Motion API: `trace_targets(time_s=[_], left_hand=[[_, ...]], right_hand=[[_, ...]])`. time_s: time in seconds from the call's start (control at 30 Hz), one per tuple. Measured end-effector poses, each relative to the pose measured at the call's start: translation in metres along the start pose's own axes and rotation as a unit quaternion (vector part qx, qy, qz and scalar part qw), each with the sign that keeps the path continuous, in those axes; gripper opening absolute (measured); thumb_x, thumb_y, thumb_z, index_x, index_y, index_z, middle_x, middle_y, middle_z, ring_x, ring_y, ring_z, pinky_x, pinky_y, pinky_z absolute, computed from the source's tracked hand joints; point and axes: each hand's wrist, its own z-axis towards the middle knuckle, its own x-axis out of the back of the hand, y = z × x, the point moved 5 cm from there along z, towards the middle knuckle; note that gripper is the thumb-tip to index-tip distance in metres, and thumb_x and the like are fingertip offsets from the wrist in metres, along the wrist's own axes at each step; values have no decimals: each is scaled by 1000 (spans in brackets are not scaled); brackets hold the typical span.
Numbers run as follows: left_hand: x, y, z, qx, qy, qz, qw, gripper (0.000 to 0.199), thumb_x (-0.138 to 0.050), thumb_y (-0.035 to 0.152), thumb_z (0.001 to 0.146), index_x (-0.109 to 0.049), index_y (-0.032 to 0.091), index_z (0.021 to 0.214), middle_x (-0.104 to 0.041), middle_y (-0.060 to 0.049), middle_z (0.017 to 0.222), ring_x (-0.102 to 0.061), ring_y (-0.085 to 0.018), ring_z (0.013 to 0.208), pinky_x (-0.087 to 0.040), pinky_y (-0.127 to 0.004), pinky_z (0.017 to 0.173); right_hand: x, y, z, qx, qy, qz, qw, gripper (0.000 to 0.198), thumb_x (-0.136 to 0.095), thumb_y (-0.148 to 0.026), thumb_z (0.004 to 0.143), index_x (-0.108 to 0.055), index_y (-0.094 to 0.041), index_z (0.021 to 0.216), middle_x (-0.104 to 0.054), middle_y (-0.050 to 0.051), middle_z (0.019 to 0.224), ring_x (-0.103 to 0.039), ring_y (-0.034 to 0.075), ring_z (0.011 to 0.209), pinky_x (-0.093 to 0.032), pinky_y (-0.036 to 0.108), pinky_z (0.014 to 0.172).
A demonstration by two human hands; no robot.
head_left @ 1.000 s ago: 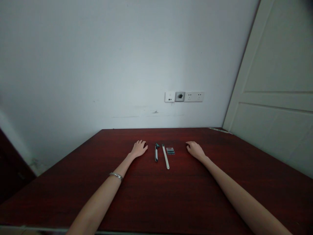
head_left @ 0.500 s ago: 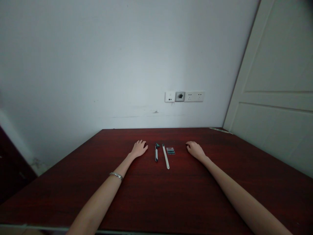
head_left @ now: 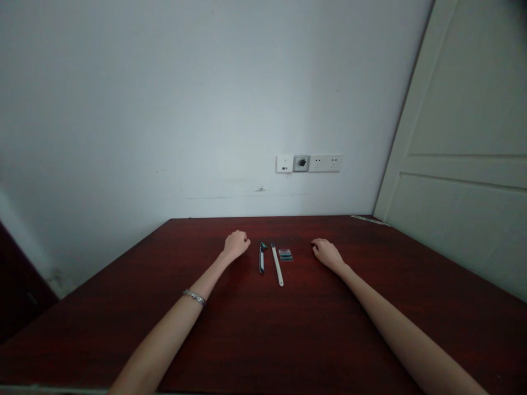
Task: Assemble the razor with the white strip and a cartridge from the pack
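A razor (head_left: 262,258) with a white and dark handle lies nearest my left hand (head_left: 237,244). My left hand is just left of it, knuckles up and fingers curled in, with no object showing in it. To the razor's right is a long white toothbrush-like stick (head_left: 278,266) with a dark tip at its far end. Beside that sits a small clear case (head_left: 285,255) with dark and teal strips, perhaps razor cartridges. My right hand (head_left: 328,253) rests on the tabletop right of the case, apart from it, fingers loosely bent and pointing left, holding nothing visible.
The dark red wooden table (head_left: 247,340) reaches back to a pale wall (head_left: 206,109). Wall sockets (head_left: 325,163) are mounted above its far edge. A white panelled door (head_left: 465,120) borders the right side. A thin strip (head_left: 369,220) lies at the far right corner.
My left hand has gone from lying flat with spread fingers to curled fingers and a raised back. My right hand has stayed in place. The view has shifted slightly.
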Motion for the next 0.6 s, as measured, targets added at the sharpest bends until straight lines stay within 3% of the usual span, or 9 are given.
trace_targets(time_s=[0.2,0.6], left_hand=[[-2,24,-7,3,-125,-85,989,33,-52,48,74,-66,19,71,-67,-6,82,-63,-20,78,-44,-26,66],[-10,43,-22,6,-152,-48,987,39,-52,55,68,-64,18,66,-68,-10,81,-64,-25,80,-47,-31,68]], right_hand=[[1,-1,0,-1,-1,-5,1000,36,-38,-18,82,-63,-11,107,-61,13,113,-54,23,106,-41,31,88],[-1,1,2,-14,-15,-3,1000,37,-38,-17,82,-61,-12,111,-59,12,117,-52,22,110,-39,30,90]])
